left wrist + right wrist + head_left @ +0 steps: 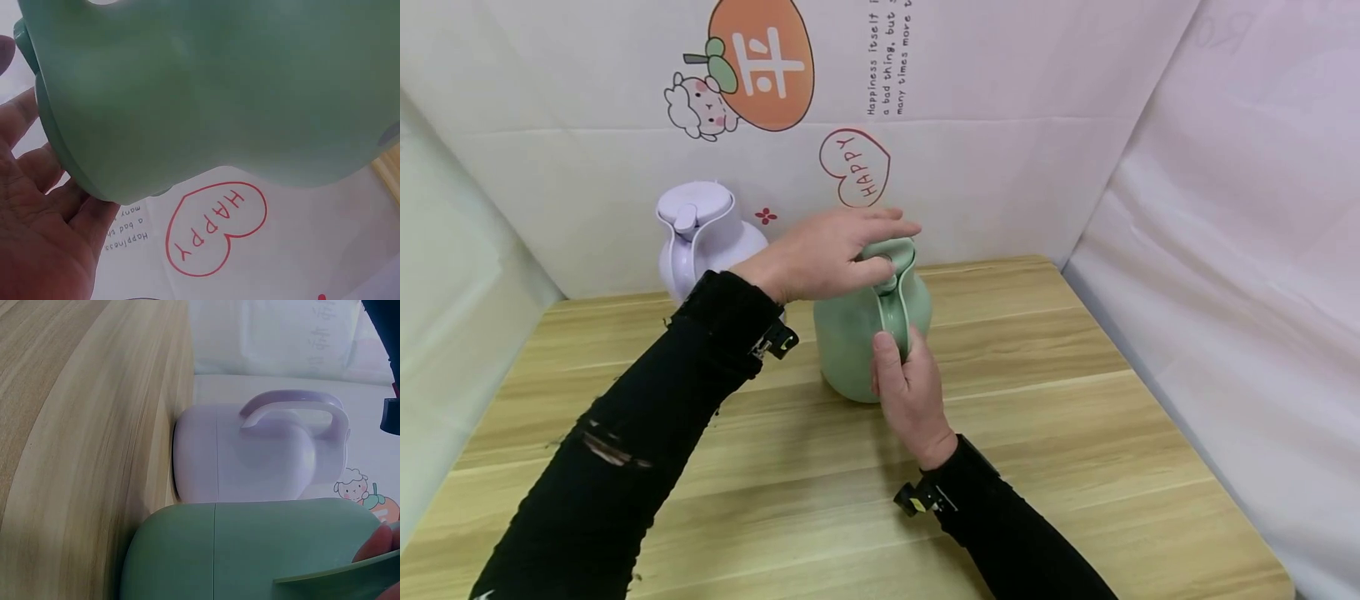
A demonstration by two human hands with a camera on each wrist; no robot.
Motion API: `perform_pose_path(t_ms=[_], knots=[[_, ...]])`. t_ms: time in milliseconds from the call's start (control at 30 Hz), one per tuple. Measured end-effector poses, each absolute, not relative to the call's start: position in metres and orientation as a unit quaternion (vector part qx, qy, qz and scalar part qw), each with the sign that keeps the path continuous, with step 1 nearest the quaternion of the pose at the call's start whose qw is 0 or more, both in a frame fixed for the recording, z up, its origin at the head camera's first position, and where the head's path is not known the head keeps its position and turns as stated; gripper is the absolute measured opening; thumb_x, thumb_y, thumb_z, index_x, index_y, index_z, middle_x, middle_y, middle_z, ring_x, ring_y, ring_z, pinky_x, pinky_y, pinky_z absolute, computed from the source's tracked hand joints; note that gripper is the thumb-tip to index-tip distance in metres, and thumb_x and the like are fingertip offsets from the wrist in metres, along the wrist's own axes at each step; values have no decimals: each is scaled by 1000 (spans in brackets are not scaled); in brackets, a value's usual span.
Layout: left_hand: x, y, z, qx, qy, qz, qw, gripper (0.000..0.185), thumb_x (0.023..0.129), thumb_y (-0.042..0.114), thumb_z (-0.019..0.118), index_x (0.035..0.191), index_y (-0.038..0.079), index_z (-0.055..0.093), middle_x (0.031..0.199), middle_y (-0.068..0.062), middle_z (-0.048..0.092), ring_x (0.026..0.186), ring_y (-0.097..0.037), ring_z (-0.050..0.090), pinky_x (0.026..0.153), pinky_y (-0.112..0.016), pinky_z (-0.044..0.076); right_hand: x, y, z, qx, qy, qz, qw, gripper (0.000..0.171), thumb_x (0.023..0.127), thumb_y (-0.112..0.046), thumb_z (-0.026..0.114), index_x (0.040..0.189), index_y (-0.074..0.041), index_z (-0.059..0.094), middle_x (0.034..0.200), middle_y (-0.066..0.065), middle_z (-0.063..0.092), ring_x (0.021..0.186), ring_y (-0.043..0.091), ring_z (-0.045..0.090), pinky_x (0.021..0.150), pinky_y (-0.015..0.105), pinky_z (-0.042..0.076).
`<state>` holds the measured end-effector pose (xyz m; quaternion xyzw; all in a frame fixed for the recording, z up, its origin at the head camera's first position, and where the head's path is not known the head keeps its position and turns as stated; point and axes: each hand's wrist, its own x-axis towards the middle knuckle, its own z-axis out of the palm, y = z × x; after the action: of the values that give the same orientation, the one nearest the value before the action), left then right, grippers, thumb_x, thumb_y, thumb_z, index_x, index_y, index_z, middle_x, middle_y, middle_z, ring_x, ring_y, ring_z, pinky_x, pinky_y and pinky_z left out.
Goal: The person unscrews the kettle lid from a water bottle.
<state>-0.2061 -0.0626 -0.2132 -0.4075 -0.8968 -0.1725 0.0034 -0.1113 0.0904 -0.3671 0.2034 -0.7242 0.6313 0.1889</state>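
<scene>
A green thermos jug (pixel 850 354) with a spout-edged top stands upright on the wooden table. My right hand (pixel 913 396) grips its handle (pixel 892 315), which faces me, thumb on the near side. Over the green lid (pixel 889 247) lies my left hand (pixel 823 254), palm down with fingers extended. In the left wrist view, fingertips of the left hand (pixel 47 200) touch the lid end of the jug (pixel 200 100). The right wrist view catches only fingertips (pixel 375 542) by the handle (pixel 340 580). Left of the green jug stands a similar lilac jug (pixel 730 250).
The wooden table (pixel 1030 383) has a rounded right edge. White cloth (pixel 1000 167) with a printed heart, lettering and cartoon figures hangs right behind the jugs, and more cloth flanks both sides. The lilac jug's handle (pixel 297 397) shows in the right wrist view.
</scene>
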Motion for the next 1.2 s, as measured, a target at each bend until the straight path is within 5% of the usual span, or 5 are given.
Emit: perform_pose_path(t_ms=[467, 1200], knots=[[-207, -64, -215, -410, -899, -154, 4, 59, 93, 31, 46, 151, 29, 57, 163, -4, 44, 154, -19, 36, 125, -41, 30, -111, 89, -367, 208, -718, 636, 191, 26, 113, -24, 42, 94, -7, 49, 61, 4, 48, 52, 19, 50, 52, 31, 46], [-209, -69, -214, -422, -892, -158, -28, 64, 93, 47, 52, 155, 31, 50, 167, 0, 38, 157, -15, 30, 127, -40, 26, -111, 90, -369, 213, -721, 630, 193, 22, 113, -24, 45, 100, -6, 47, 63, 2, 48, 53, 15, 50, 53, 31, 46]])
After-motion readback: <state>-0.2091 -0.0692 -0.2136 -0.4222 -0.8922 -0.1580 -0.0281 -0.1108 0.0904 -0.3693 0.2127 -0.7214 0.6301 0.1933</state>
